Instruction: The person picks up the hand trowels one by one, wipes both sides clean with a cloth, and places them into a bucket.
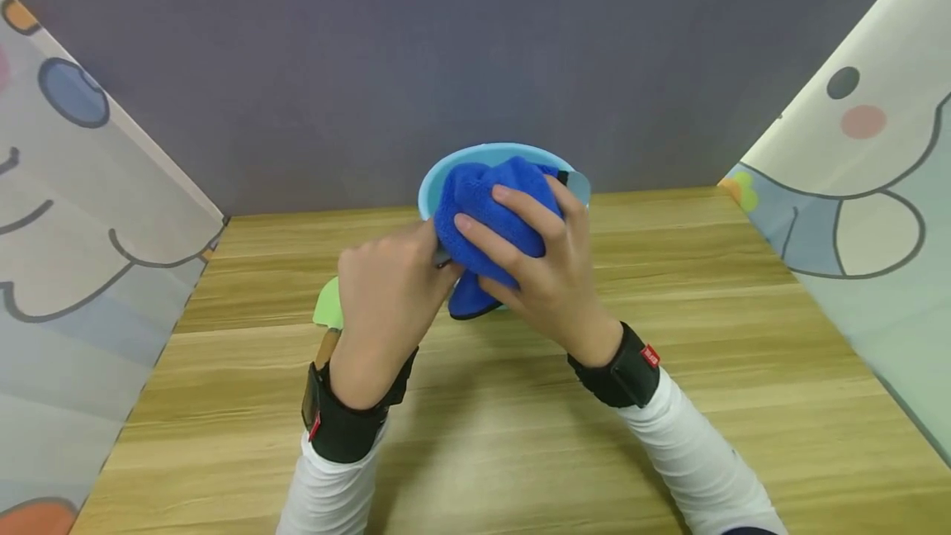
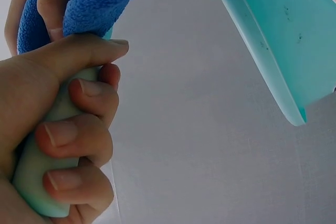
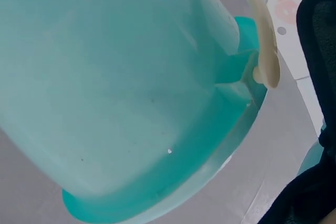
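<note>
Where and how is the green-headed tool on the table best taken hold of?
I would take the green-headed tool by its brown handle, from above and the person's left. The handle is narrow and runs toward the person; in the head view, the left hand and black wrist strap overlap its right side. Its near end is hidden.

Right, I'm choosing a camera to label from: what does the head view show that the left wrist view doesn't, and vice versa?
Only the head view shows the wooden tabletop, the green-headed spatula partly hidden by the left hand, and the black wristbands.

Only the left wrist view clearly shows the pale green handle in the left hand's grip, fingertips curled round it.

Both show the blue cloth, part of the bucket, the left hand and fingers of the right hand.
</note>
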`<state>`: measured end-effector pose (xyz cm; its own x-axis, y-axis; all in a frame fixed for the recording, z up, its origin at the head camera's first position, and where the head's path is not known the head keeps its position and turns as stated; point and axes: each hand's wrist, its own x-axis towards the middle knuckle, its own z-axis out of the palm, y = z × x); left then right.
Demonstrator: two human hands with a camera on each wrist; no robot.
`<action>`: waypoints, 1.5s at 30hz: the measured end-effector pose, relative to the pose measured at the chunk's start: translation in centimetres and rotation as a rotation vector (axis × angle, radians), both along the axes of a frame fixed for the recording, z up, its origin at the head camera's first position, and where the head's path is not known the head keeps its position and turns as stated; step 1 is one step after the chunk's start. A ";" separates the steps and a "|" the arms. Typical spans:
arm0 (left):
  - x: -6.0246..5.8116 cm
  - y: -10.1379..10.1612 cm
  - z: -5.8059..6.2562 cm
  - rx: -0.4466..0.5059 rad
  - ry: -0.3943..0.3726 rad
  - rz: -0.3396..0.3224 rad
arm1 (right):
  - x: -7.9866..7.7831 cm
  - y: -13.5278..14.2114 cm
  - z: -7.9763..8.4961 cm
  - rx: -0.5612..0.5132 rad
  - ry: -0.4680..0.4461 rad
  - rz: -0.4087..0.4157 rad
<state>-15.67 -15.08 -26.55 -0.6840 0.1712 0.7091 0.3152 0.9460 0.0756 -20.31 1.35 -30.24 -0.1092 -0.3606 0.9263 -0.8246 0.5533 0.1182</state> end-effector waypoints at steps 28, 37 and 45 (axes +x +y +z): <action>0.0 0.2 -0.2 0.004 0.040 -0.004 | -0.2 0.3 -0.9 -0.137 0.010 -0.027; 0.0 0.1 -0.3 -0.013 0.047 -0.009 | -0.4 0.4 -0.5 -0.145 -0.011 -0.046; 0.0 0.0 -0.2 -0.029 0.057 -0.002 | -0.5 0.4 -0.3 -0.143 -0.026 -0.072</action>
